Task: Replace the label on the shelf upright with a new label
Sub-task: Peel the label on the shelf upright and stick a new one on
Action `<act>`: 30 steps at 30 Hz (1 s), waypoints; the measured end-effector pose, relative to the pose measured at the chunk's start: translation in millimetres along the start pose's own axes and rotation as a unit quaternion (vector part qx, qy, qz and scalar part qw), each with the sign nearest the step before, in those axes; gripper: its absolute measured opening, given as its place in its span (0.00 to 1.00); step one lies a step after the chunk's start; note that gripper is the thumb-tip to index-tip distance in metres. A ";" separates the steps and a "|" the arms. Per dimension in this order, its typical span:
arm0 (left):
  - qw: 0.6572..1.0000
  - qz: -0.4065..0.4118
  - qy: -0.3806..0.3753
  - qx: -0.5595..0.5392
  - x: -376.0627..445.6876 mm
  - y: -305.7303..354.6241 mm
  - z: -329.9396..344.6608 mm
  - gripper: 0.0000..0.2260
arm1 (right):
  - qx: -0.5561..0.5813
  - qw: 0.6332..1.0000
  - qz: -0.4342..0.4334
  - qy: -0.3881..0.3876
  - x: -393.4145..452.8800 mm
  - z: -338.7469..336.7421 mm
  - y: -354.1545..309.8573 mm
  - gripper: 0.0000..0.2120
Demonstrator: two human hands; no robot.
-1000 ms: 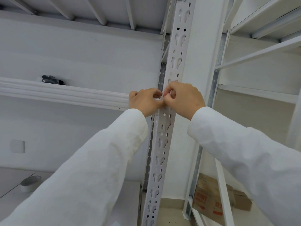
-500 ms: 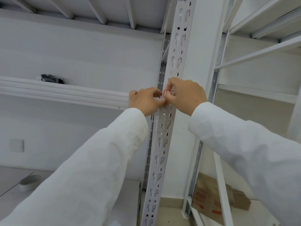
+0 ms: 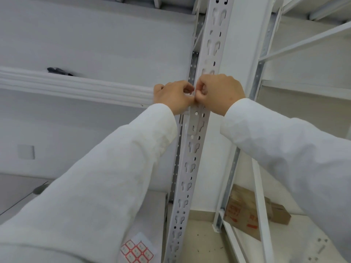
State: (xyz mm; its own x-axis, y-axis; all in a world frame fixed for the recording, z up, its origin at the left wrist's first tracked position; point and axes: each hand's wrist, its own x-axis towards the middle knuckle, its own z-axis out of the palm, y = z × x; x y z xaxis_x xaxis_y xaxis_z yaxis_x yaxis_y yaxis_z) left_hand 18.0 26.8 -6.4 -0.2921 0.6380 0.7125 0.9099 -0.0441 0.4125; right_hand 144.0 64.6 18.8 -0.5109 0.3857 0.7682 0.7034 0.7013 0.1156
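Observation:
A white perforated shelf upright (image 3: 191, 164) runs from the bottom centre to the top of the head view. My left hand (image 3: 171, 96) and my right hand (image 3: 218, 93) meet on its face at the height of the left shelf beam, fingers curled and thumbs pinched together. Between the fingertips a small pale label (image 3: 192, 95) shows, mostly hidden by both hands. A sheet of red-bordered labels (image 3: 137, 250) lies on the lower shelf board, below my left sleeve.
A white shelf beam (image 3: 76, 88) runs left from the upright, with a dark object (image 3: 58, 71) on the shelf above it. A cardboard box (image 3: 252, 211) sits on the floor at lower right. A tape roll (image 3: 40, 188) peeks out at the left.
The red edge of the label seen between the fingertips half a second ago is now covered. The hands stay pinched at the same spot; the camera has tilted down, revealing the label sheet.

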 end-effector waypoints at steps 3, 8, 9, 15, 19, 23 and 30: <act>1.000 0.001 0.003 -0.004 1.3 -1.4 2.6 0.13 | 0.013 1.000 0.000 0.023 -2.5 2.3 2.4 0.10; 1.000 0.005 0.010 -0.004 0.5 -0.3 3.7 0.13 | -0.009 0.998 -0.020 0.054 -5.1 5.9 6.7 0.11; 1.000 0.004 0.008 -0.005 0.3 -0.6 3.5 0.13 | -0.020 0.998 -0.029 0.055 -6.2 6.5 6.5 0.11; 1.000 0.002 0.009 -0.005 -0.1 -0.4 4.0 0.13 | 0.000 0.997 -0.038 0.066 -11.5 8.3 7.0 0.09; 1.000 0.006 0.015 -0.008 -0.5 -2.2 6.0 0.15 | 0.049 0.993 -0.020 0.103 -10.0 4.6 12.5 0.10; 1.000 0.005 0.020 -0.007 -0.7 -0.7 4.4 0.13 | 0.034 0.988 -0.047 0.145 -9.4 10.6 13.1 0.15; 1.000 0.007 0.022 -0.001 0.4 -1.4 5.7 0.16 | -0.012 0.977 -0.105 0.184 -5.0 14.6 17.3 0.09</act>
State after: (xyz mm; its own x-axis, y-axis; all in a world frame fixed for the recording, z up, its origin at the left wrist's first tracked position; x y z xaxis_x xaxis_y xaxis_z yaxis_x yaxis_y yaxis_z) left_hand 18.3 31.5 -10.0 -0.2918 0.6034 0.7422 0.9137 -0.0538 0.4029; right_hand 151.4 83.6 7.8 -0.4358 -0.0105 0.9000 0.6158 0.7258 0.3066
